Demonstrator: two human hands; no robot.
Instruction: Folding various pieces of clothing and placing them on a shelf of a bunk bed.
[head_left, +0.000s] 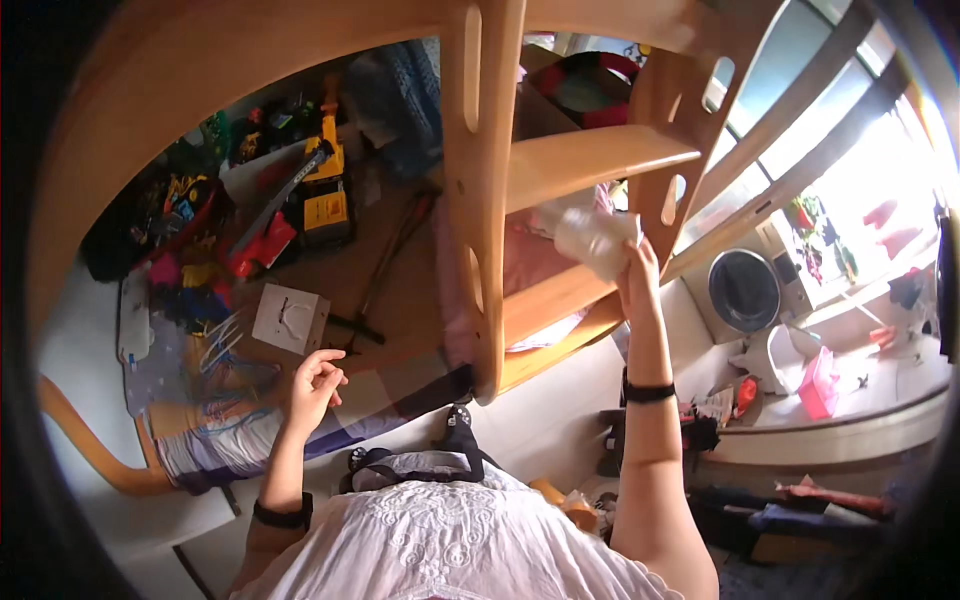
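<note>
My right hand (639, 271) is raised in front of the wooden bunk-bed ladder (600, 169), gripping a whitish, partly translucent object (592, 240). Motion blur hides exactly what that object is; it looks like thin plastic or a wrapped roll. My left hand (315, 386) hovers over the lower bunk's near edge, its fingers loosely curled and apart, with nothing in it. Just beyond it sits a white box (291, 319) with a cord-like handle or print on its face. A dark long-handled, T-shaped thing (382, 277) lies beside the box.
On the lower bunk are a yellow toy excavator (326, 202), a red toy part (262, 244) and several loose toys. A wooden post (484, 187) divides the bunk from the ladder. To the right, a cluttered white counter (832, 401) holds a pink container (819, 384) near a bright window.
</note>
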